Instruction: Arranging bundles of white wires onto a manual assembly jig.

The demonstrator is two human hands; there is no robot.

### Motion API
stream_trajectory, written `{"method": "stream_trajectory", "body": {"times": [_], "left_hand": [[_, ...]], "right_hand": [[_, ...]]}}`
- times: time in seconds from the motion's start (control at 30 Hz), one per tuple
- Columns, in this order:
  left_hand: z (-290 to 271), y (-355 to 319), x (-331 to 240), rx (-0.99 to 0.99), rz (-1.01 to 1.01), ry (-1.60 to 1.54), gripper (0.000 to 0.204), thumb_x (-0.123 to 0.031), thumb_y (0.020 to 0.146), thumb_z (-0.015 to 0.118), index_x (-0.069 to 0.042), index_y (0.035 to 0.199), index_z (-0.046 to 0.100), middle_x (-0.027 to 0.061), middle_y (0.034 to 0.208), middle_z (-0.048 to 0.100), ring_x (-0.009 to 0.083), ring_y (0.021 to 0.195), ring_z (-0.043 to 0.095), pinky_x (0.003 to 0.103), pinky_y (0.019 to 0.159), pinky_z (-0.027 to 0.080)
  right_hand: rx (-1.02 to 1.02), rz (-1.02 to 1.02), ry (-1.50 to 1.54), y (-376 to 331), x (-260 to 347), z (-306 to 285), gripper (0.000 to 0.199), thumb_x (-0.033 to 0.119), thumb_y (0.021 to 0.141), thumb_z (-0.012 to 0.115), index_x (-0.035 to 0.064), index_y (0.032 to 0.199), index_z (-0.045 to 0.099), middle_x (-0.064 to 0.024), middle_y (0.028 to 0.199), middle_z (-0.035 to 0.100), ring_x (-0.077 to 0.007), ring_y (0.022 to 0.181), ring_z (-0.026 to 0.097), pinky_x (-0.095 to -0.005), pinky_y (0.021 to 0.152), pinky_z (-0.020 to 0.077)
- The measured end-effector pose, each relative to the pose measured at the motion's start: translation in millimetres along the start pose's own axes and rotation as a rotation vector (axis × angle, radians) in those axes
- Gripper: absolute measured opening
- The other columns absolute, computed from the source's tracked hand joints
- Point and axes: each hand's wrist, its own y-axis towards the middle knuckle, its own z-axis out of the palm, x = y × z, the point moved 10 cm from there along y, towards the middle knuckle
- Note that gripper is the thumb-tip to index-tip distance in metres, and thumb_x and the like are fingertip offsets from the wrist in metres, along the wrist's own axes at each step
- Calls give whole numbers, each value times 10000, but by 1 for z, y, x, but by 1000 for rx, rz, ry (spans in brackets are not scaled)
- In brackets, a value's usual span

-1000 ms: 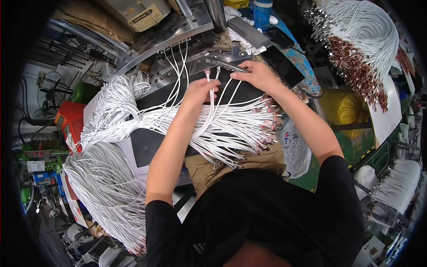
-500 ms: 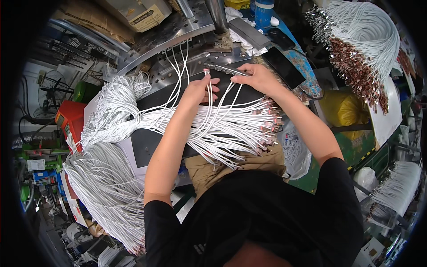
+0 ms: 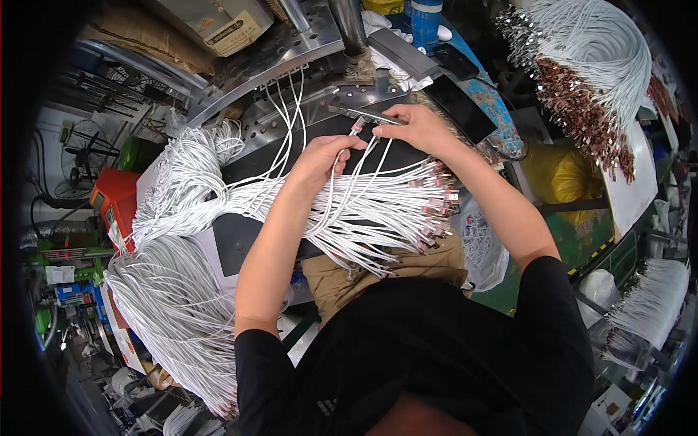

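My left hand (image 3: 323, 158) is closed round a white cable (image 3: 345, 151), whose reddish plug (image 3: 357, 126) sticks out past the fingers. Close beside it, my right hand (image 3: 413, 129) pinches the right end of a narrow slotted metal strip (image 3: 358, 112). White cables hang from the strip just under my right fingertips, and the held plug is near its lower edge. Whether the plug touches the strip I cannot tell. A thick bundle of white cables (image 3: 363, 211) lies below both hands, its plug ends fanned out to the right.
More white cable bundles (image 3: 171, 305) lie to the left. Behind the hands stands a perforated metal machine plate (image 3: 276, 73). A dark flat panel (image 3: 459, 109) and a blue bottle (image 3: 426, 22) are at the back right. A clear bag (image 3: 483, 247) hangs right of my lap.
My left hand has turned and brought the plug rightward, close to the strip and my right fingers. The right hand has shifted slightly left with the strip.
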Motion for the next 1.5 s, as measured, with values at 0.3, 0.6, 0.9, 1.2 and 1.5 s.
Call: {"method": "stream_trajectory", "body": {"times": [0.3,0.6,0.9,1.2,1.5], "left_hand": [[2,1,0,34,-3,27,298,-253,974,569,-7,1010,733,-56,627,507,54,529,463,198,495,332],[-10,-3,0,-106,44,25,302,-304,971,604,-30,982,730,-32,671,587,65,576,529,208,531,384],[-27,-4,4,-196,58,462,373,-353,914,651,-45,707,691,20,611,607,120,561,583,253,555,429],[-19,-33,-30,-456,242,980,334,-359,881,629,-70,726,696,132,641,635,337,657,634,435,640,480],[-11,-35,-29,-383,253,1005,336,-361,887,627,-72,739,713,164,693,657,381,734,647,471,677,493]], "right_hand": [[39,-56,76,-1,3,8,464,371,810,799,-3,1068,703,-93,845,730,-128,739,669,-268,680,497],[32,-29,1,-1,2,5,477,383,796,810,1,1062,704,-83,823,725,-126,722,661,-269,654,491],[166,53,69,-5,7,14,332,223,854,786,1,1079,685,-34,900,712,-77,775,626,-235,693,482],[223,34,-37,-6,14,15,334,204,852,786,1,1095,677,-36,924,715,-72,817,628,-231,730,485],[278,12,-150,-8,23,24,337,208,856,779,29,1123,679,-42,941,718,-78,825,631,-241,740,488]]}}
